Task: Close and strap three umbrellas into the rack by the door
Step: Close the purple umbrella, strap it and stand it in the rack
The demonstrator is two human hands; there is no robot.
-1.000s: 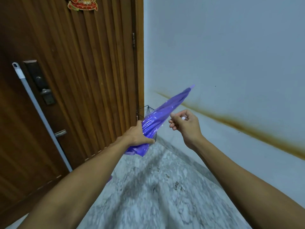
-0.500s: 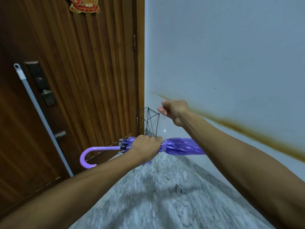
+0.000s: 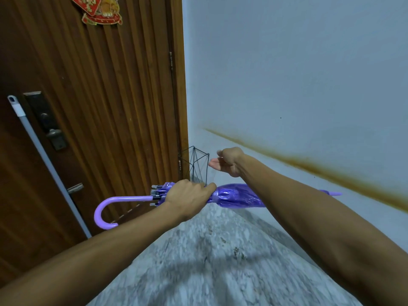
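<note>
Fingers (image 3: 204,188) of the left hand (image 3: 187,196) wrap tight around a furled purple umbrella (image 3: 234,196), pinching the folds together just beside its strap, while the right hand (image 3: 228,161) hangs loosely curled above it, holding nothing that can be made out. Behind them stands a ribbed wooden door (image 3: 110,96), beside a pale wall (image 3: 298,74) marked by a rusty streak (image 3: 309,164); speckled stone floor (image 3: 209,261) spreads below. The umbrella lies level across the scene, hooked handle (image 3: 106,208) toward the door and tip (image 3: 333,193) toward the wall, likely so the canopy stays bunched for strapping. A black wire rack (image 3: 197,166) waits in the corner just beyond, apparently empty. A pale pole (image 3: 44,155) leans against the door. The right hand seems poised to finish the strap.
</note>
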